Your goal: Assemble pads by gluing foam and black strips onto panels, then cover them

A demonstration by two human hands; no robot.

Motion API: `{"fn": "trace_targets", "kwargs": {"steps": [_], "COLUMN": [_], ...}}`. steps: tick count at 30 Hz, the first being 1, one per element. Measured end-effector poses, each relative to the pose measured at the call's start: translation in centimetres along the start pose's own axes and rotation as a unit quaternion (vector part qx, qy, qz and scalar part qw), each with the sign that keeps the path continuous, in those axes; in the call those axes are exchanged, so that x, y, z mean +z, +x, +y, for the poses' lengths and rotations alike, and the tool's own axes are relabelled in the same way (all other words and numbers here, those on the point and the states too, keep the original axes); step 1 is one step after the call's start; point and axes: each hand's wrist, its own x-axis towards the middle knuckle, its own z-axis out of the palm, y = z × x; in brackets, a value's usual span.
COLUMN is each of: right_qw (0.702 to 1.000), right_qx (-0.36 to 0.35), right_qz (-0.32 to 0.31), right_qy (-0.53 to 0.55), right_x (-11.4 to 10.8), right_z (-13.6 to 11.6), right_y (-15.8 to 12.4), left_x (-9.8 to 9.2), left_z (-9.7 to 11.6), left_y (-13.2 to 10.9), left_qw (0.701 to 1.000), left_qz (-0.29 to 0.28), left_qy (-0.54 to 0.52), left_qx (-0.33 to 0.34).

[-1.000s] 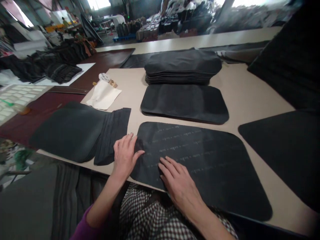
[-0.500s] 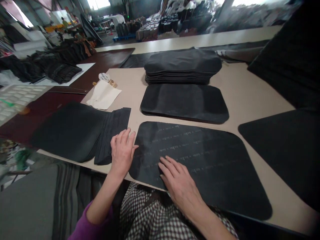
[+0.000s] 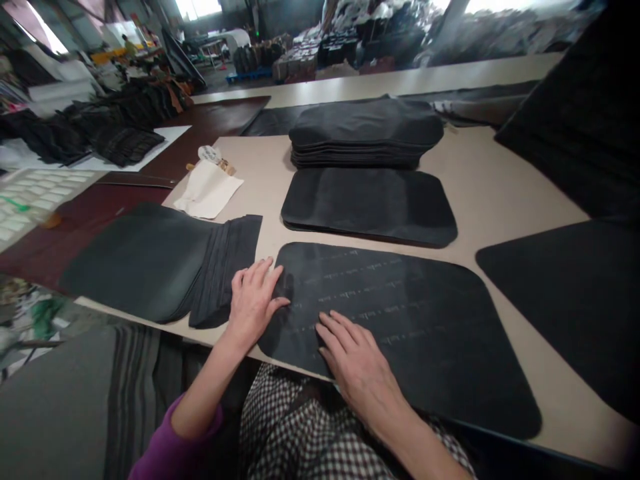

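Observation:
A large black sheet (image 3: 425,320) with rounded corners lies flat before me, faint printed lettering in rows across it. My right hand (image 3: 357,357) rests on its near part, fingers stretched out. At the sheet's left edge lies my left hand (image 3: 254,301), fingers spread, thumb over the sheet and nothing held. Just left of that hand is a fanned stack of black strips (image 3: 223,273), beside a pile of dark sheets (image 3: 145,260). Behind the large sheet sits a low stack of black rounded pieces (image 3: 370,203), and behind that a taller stack (image 3: 365,127).
A beige board (image 3: 495,177) covers the table. A cream cloth scrap (image 3: 213,190) lies at the back left. Another black sheet (image 3: 575,287) lies at right, below a large dark hanging mass (image 3: 580,113). Grey sheets (image 3: 55,400) sit lower left.
My left hand has slid right, its thumb and fingers now further over the large sheet's left edge. My right hand has hardly moved.

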Motion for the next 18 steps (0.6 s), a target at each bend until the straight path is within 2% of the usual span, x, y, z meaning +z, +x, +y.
{"fn": "trace_targets", "kwargs": {"steps": [4, 9, 13, 18], "right_qw": [1.000, 1.000, 1.000, 1.000], "right_qx": [0.001, -0.001, 0.002, -0.001], "right_qz": [0.000, 0.000, -0.001, -0.004], "right_qy": [0.001, -0.001, 0.000, -0.004], "right_x": [0.09, 0.08, 0.09, 0.03], "right_z": [0.03, 0.02, 0.02, 0.00], "right_y": [-0.06, -0.04, -0.05, -0.03], "left_x": [-0.15, -0.02, 0.07, 0.25], "left_z": [-0.23, -0.49, -1.05, -0.96], "left_y": [0.11, 0.38, 0.25, 0.09], "left_qw": [0.998, 1.000, 0.998, 1.000], "left_qz": [0.035, 0.001, 0.041, 0.001], "left_qy": [0.017, -0.008, 0.017, -0.023], "left_qx": [-0.040, 0.014, -0.042, 0.013]}}
